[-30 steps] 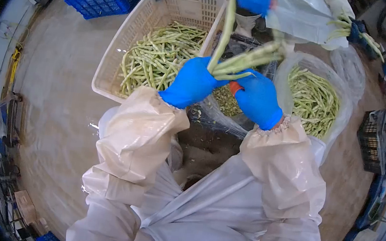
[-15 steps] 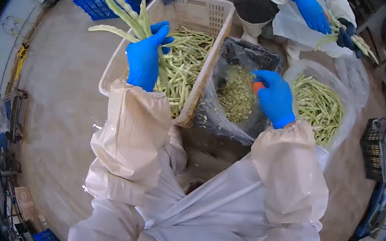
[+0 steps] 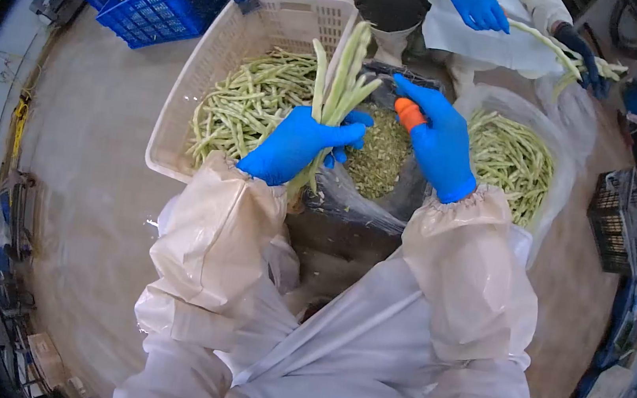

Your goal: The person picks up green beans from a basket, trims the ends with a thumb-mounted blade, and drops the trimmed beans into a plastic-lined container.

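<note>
My left hand (image 3: 303, 141), in a blue glove, is closed round a bunch of long green beans (image 3: 339, 82). They stand nearly upright, with their tips fanned above the fingers and their lower ends below the hand. To the right, my right hand (image 3: 446, 143), also gloved in blue, has its index finger stretched out. An orange sleeve (image 3: 408, 115), like a thumb knife, sits on its thumb; any blade is too small to make out. Between and beyond the hands is a black-lined bin (image 3: 369, 207) with chopped green bits (image 3: 378, 155). Both hands are apart.
A pale crate (image 3: 178, 114) of beans stands at left, and a clear bag (image 3: 564, 154) of beans at right. Opposite, a co-worker's blue-gloved hand (image 3: 474, 2) and dark-gloved hand (image 3: 582, 56) hold beans. Blue crates (image 3: 168, 9) stand far left; a black crate (image 3: 610, 223) is at right.
My left hand has moved right and brought the beans from over the pale crate to the bin's near left edge, turning them upright. My right hand has shifted slightly up.
</note>
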### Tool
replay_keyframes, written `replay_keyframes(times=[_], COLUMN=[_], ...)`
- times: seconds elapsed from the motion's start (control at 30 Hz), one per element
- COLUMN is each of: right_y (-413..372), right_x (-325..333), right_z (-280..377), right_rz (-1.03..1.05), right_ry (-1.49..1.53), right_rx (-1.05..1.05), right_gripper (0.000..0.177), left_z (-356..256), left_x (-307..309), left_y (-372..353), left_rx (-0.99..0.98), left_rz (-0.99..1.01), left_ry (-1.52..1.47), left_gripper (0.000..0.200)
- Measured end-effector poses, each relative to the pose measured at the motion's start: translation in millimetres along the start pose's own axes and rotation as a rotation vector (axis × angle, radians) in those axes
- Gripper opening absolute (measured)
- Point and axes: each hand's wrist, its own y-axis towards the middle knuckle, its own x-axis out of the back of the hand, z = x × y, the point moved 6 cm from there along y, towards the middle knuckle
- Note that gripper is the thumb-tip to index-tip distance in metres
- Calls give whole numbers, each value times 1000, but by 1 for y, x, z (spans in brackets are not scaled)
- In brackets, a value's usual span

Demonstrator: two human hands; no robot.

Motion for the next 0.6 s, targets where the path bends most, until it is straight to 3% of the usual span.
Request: replay_keyframes(times=[0.07, 0.2, 0.3, 0.4, 0.5, 0.53, 0.6], right_y=[-1, -5, -6, -9, -7, -5, -2], right_x=[-1, -10, -12, -15, -10, -5, 5], right_z=[5, 5, 4, -1, 3, 3, -1], right_rz=[29, 151, 223, 255, 169, 127, 54], right_ry=[80, -148, -284, -291, -229, -213, -156], right_rx=[19, 93, 100, 54, -2, -3, -51], right_gripper=[31, 23, 18, 16, 15, 15, 14], left_z=[7, 10, 4, 2, 1, 1, 9], left_x=[-3, 0, 3, 10, 20, 34, 68], left_y=[3, 2, 0, 2, 2, 2, 6], left_rx=[-17, 67, 23, -164, -85, -153, -238], left_rz=[-31, -109, -157, -310, -402, -433, -511], left_ry=[91, 481, 630, 429, -36, 18, -303], left_gripper=[40, 40, 36, 30, 26, 28, 31])
